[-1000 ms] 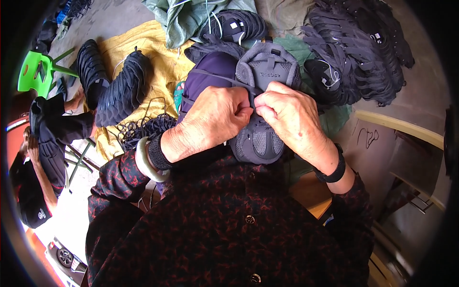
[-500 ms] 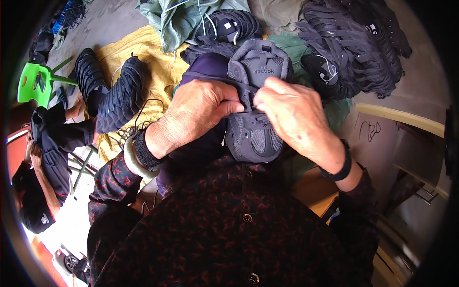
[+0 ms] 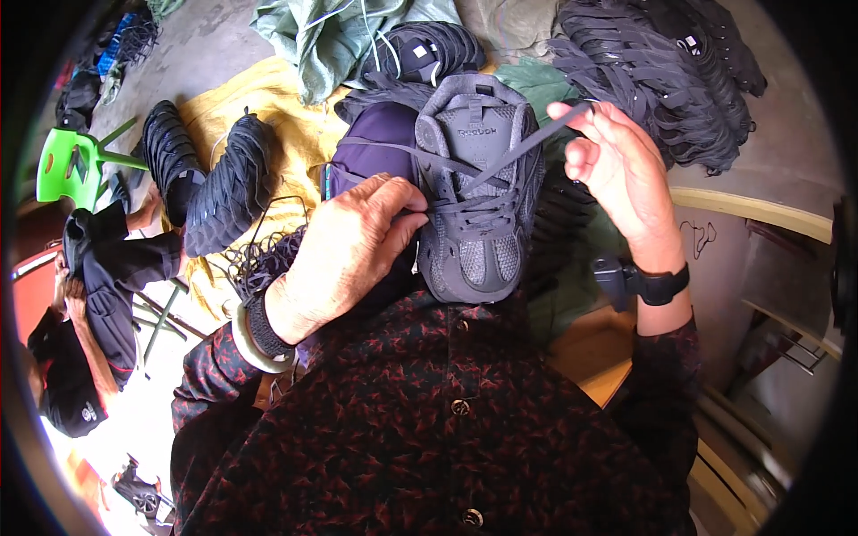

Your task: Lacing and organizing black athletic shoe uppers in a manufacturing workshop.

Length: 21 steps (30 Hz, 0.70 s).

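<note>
Worn on the head, left of a side-by-side pair. Looks steeply down from above the left hand [image 3: 359,230] and right hand [image 3: 626,170], near to both. Takes in the floor [image 3: 213,43] beyond them and the patterned shirt [image 3: 402,420] on their near side. Reaches wide to either side; bends the pale board edge [image 3: 751,206] right of the right hand. Upright, unmirrored, darkened at the corners.

I am working in a shoe workshop: nested dark uppers [image 3: 228,192] are lying on a yellow sheet [image 3: 295,134], further dark shoe parts [image 3: 639,85] are forming a heap, and tangled black cords [image 3: 264,259] are lying near the grey shoe [image 3: 478,210] I am handling.
</note>
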Available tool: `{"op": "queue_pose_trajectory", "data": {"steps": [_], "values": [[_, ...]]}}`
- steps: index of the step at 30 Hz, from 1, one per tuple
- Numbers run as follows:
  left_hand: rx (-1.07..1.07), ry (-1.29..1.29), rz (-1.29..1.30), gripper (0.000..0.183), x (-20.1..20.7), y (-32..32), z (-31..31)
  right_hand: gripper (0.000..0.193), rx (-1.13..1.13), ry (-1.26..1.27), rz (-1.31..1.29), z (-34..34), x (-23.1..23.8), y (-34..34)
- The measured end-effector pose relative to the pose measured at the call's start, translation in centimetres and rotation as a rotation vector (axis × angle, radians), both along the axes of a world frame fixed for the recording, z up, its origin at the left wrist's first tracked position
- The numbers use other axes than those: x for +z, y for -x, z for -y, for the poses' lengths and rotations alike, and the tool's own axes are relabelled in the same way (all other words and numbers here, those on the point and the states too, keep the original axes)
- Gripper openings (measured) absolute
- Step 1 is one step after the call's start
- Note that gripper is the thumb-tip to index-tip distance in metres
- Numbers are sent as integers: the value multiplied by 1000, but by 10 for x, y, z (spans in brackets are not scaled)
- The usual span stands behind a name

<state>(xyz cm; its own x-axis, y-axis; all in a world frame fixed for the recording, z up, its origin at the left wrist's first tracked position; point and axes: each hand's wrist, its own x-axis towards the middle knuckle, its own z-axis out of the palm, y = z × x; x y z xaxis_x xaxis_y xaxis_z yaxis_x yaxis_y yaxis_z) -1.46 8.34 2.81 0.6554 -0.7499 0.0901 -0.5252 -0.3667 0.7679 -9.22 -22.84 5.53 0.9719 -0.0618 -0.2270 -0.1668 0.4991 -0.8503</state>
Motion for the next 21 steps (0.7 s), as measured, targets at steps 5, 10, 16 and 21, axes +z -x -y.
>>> {"op": "queue_pose_trajectory", "data": {"steps": [5,10,16,21], "values": [[-62,-140,-270,20,-8,-7,3,29,-25,-129,35,-28,-3,-18],[-104,-128,-738,17,-3,-22,-8,33,-96,210,104,-42,-5,-10],[-183,-128,-561,17,-5,-32,-12,20,-220,123,71,6,-12,-12],[-279,-99,-247,18,0,-35,-12,28,-661,459,-17,134,18,-9]]}}
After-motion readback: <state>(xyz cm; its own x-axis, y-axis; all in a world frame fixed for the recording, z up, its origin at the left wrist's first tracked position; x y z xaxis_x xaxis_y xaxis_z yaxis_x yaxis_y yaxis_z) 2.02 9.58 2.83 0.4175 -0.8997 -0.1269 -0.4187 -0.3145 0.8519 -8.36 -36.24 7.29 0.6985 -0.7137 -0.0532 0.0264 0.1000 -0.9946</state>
